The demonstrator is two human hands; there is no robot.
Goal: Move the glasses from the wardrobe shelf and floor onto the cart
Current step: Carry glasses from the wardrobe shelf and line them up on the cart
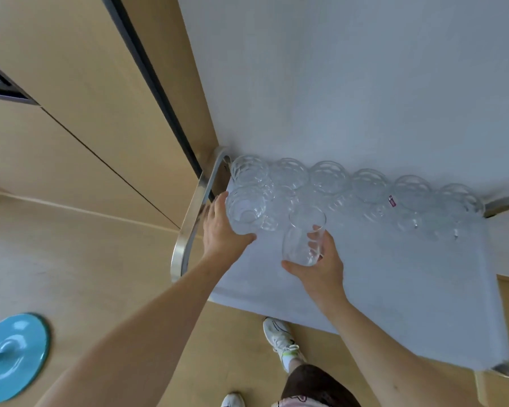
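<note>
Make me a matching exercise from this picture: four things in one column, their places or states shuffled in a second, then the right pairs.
1. left hand
2. right hand
3. red sticker
4. turquoise disc

A. on the floor, lower left
B. grips a tall glass over the cart
C. on a glass in the back row
D. holds a stack of glasses by the metal handle

Pairs: 1-D, 2-B, 3-C, 4-A
</note>
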